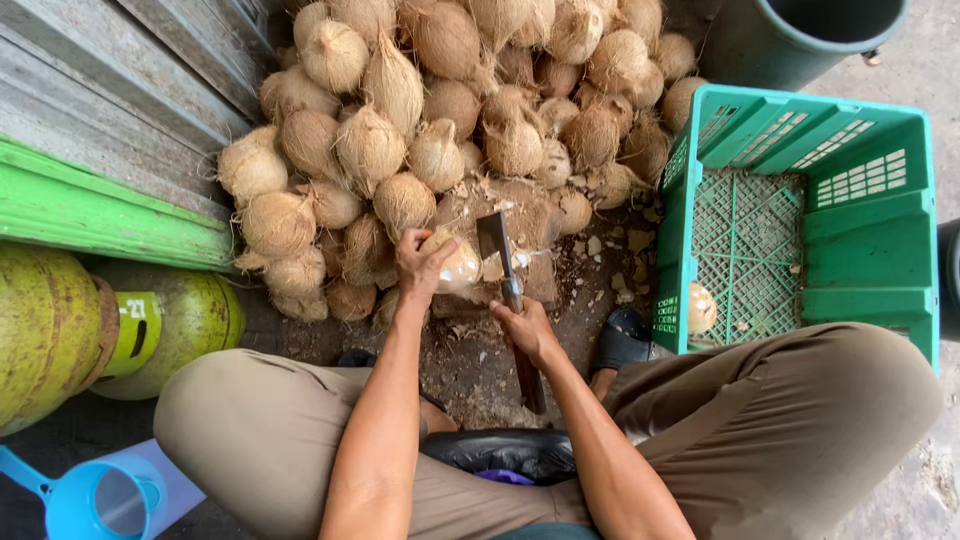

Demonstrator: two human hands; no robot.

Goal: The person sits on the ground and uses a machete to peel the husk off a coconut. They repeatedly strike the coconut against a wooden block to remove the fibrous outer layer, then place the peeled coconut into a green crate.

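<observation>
My left hand [420,262] grips a pale, partly peeled coconut [458,268] and holds it down on a wooden chopping block [535,285]. My right hand [527,328] is closed around the handle of a cleaver [497,245], whose broad dark blade rests on the block just right of the coconut. Husk chips lie scattered around the block. I sit with both knees spread, in tan trousers.
A big pile of husked coconuts [450,110] fills the ground ahead. A green plastic crate [870,215] stands at right with one peeled coconut [701,308] inside. Yellow-green gas cylinders [60,335] lie at left, a blue jug [95,498] at lower left, a dark bin [800,35] at upper right.
</observation>
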